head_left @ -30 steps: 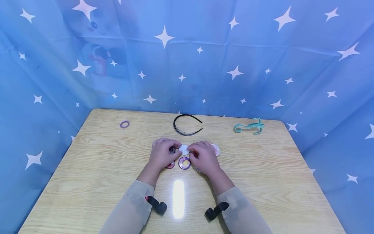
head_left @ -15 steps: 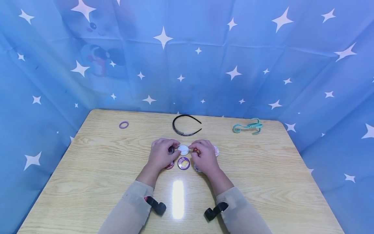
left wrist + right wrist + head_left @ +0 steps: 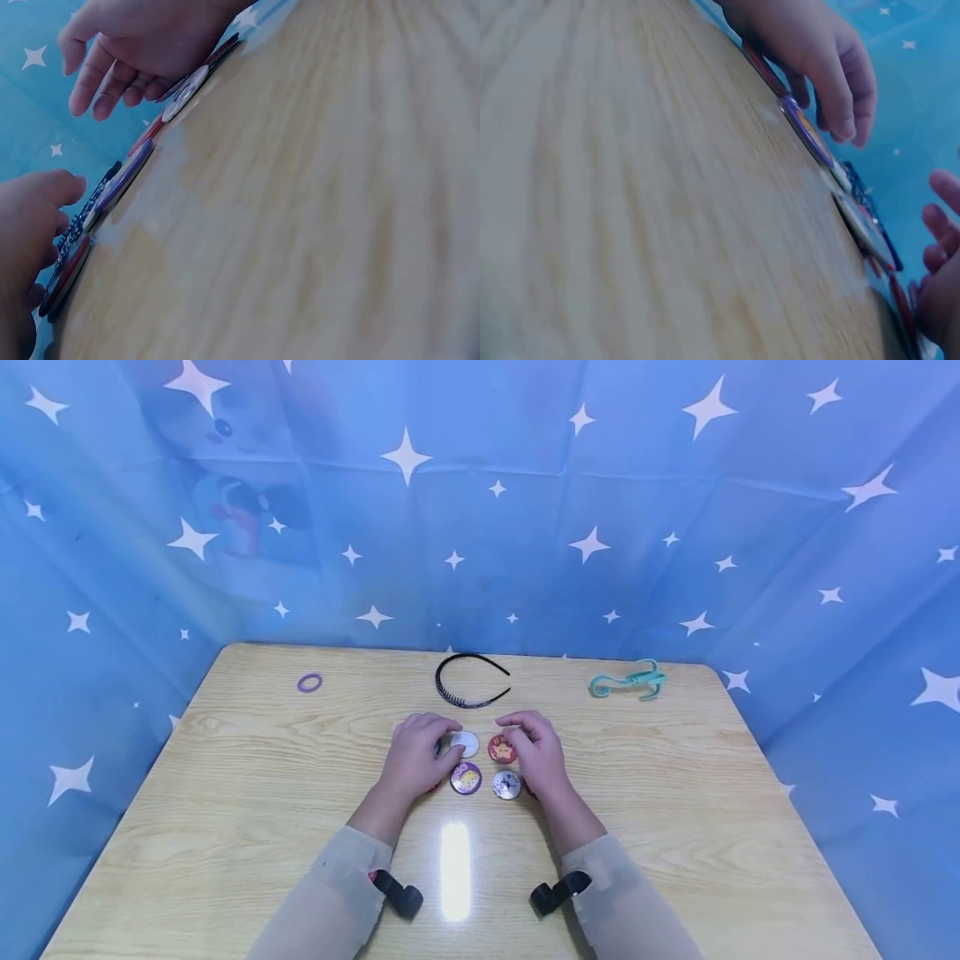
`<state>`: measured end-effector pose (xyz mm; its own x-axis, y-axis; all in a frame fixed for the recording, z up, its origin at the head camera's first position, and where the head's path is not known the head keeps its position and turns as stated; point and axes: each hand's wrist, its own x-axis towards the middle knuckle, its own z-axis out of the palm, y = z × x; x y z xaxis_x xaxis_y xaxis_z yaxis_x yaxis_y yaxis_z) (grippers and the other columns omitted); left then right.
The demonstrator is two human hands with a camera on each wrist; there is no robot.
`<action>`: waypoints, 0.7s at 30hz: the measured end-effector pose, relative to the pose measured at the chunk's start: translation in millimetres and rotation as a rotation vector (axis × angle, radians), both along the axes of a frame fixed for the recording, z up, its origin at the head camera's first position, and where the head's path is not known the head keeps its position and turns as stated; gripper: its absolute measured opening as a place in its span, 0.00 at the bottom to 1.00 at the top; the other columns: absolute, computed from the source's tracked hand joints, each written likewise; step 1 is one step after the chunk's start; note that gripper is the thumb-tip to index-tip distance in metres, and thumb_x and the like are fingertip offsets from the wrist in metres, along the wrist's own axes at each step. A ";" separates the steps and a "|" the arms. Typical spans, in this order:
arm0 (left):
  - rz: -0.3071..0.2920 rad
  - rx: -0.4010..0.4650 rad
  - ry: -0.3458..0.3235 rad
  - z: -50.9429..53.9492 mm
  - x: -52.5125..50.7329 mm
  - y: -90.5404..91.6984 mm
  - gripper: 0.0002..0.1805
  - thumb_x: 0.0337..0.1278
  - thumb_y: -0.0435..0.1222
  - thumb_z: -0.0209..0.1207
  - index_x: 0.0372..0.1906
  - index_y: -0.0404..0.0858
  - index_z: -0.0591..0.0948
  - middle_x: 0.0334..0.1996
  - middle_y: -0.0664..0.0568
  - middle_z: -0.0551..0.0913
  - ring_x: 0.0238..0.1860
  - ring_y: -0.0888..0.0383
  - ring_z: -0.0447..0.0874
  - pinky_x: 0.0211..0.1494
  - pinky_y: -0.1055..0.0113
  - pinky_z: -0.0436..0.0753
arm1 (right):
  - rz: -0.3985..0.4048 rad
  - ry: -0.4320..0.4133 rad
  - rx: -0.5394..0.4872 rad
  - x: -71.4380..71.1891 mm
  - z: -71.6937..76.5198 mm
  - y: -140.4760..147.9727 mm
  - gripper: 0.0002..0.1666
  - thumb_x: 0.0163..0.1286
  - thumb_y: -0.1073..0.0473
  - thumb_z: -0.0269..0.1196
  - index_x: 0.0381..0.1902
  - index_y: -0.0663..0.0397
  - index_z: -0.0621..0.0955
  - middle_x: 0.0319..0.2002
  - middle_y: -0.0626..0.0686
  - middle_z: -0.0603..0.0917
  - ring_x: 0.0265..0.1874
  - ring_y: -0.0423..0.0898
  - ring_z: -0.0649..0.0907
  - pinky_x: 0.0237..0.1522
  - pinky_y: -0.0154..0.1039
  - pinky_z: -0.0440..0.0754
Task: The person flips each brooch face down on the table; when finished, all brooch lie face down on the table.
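Observation:
Several round pin badges lie in two rows on the table. My left hand (image 3: 416,758) is at their left side, thumb and forefinger parted beside a white badge (image 3: 467,743); in the right wrist view its fingertips hang above the badges. A purple badge (image 3: 466,778) lies just below the white one. My right hand (image 3: 542,756) hovers with parted fingers over the right side, beside a red badge with a star face (image 3: 502,749) and a silvery badge (image 3: 507,785). Other badges are partly hidden under both hands.
A black toothed headband (image 3: 457,697) lies behind the badges. At the back left is a purple ring (image 3: 309,682), and at the back right a teal claw-shaped clip (image 3: 633,680). A blue star-patterned curtain (image 3: 480,510) stands behind the wooden table (image 3: 225,827).
My right hand has drawn away to the right from the white badge, uncovering the red star badge and the silvery one. The left hand stays by the white badge. The head view has shifted slightly.

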<state>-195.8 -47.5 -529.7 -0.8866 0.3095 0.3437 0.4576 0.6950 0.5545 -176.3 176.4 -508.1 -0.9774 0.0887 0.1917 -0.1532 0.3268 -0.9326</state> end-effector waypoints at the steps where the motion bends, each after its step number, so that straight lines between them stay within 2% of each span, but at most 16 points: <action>1: -0.009 0.004 0.015 1.0 0.9 1.5 0.16 0.63 0.46 0.73 0.53 0.47 0.89 0.53 0.53 0.88 0.60 0.48 0.82 0.68 0.47 0.74 | -0.003 -0.018 -0.023 0.3 1.3 1.1 0.12 0.75 0.59 0.60 0.47 0.54 0.90 0.50 0.53 0.86 0.54 0.51 0.78 0.62 0.53 0.72; 4: -0.044 0.012 0.058 2.4 4.1 5.7 0.16 0.61 0.44 0.73 0.51 0.45 0.89 0.51 0.52 0.88 0.58 0.47 0.82 0.64 0.46 0.76 | -0.030 -0.049 -0.068 2.0 3.9 3.4 0.17 0.81 0.54 0.56 0.48 0.55 0.89 0.51 0.54 0.85 0.57 0.50 0.80 0.65 0.53 0.71; 6: -0.060 0.009 0.088 2.0 6.2 8.3 0.15 0.60 0.44 0.74 0.50 0.45 0.89 0.50 0.51 0.88 0.56 0.47 0.83 0.62 0.46 0.77 | -0.047 -0.022 -0.058 2.2 3.3 4.4 0.16 0.82 0.53 0.57 0.46 0.56 0.89 0.48 0.54 0.86 0.53 0.50 0.81 0.60 0.51 0.75; 9: -0.066 -0.014 0.130 -0.2 8.6 13.5 0.15 0.59 0.43 0.75 0.49 0.45 0.89 0.49 0.52 0.88 0.54 0.47 0.83 0.60 0.46 0.79 | -0.058 0.092 0.033 2.6 -0.3 8.1 0.10 0.77 0.58 0.64 0.41 0.56 0.89 0.43 0.53 0.87 0.47 0.50 0.81 0.53 0.47 0.77; 13: -0.056 -0.032 0.192 3.0 10.8 24.1 0.14 0.58 0.43 0.74 0.48 0.45 0.90 0.49 0.51 0.88 0.54 0.47 0.83 0.61 0.45 0.79 | -0.046 0.278 0.220 2.8 -6.2 19.5 0.03 0.69 0.62 0.70 0.35 0.55 0.89 0.41 0.51 0.88 0.48 0.51 0.80 0.53 0.47 0.75; 16: -0.068 -0.046 0.184 7.5 13.9 34.6 0.15 0.59 0.42 0.73 0.50 0.44 0.89 0.50 0.50 0.87 0.55 0.46 0.83 0.63 0.46 0.78 | -0.031 0.338 0.314 5.0 -9.1 29.9 0.03 0.65 0.63 0.70 0.36 0.55 0.89 0.43 0.51 0.87 0.50 0.52 0.79 0.55 0.50 0.73; 21: -0.082 -0.125 0.090 14.0 18.7 52.1 0.19 0.61 0.44 0.72 0.56 0.45 0.88 0.55 0.49 0.86 0.59 0.47 0.81 0.67 0.47 0.77 | 0.009 0.296 0.383 9.7 -10.9 43.9 0.06 0.68 0.62 0.70 0.43 0.55 0.90 0.50 0.53 0.87 0.56 0.52 0.79 0.61 0.51 0.75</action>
